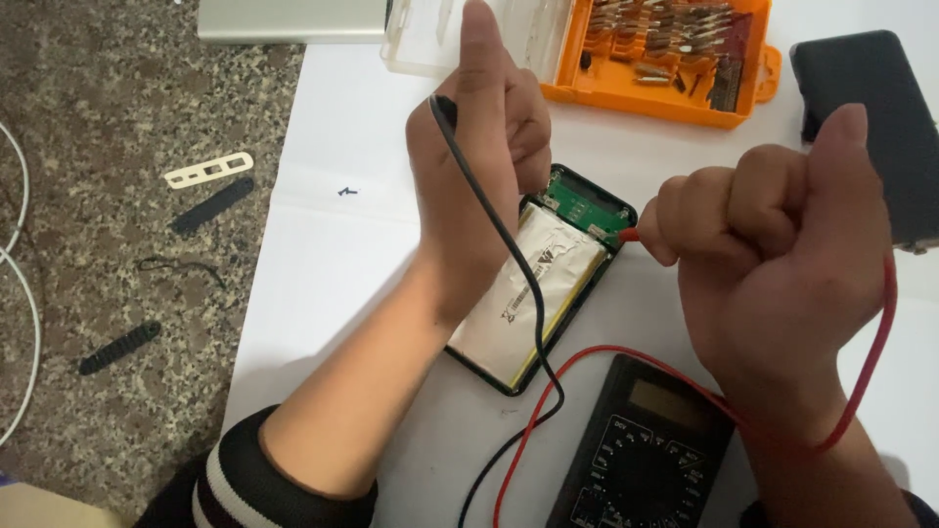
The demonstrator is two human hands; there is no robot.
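Observation:
An opened power bank (pixel 533 293) lies on the white table, showing a silver flat battery and a green circuit board (pixel 587 203) at its far end. My left hand (pixel 484 166) is closed on a black probe, whose black lead (pixel 518 284) runs down across the battery. My right hand (pixel 773 254) grips a red probe; its red tip (pixel 629 235) touches the edge of the circuit board. The red lead (pixel 577 367) loops back to a black multimeter (pixel 646 450) near the table's front edge.
An orange case of screwdriver bits (pixel 675 59) with a clear lid stands at the back. A black phone-like slab (pixel 871 127) lies at the right. On the speckled floor at the left lie small black and white strips (pixel 210 181) and white cables.

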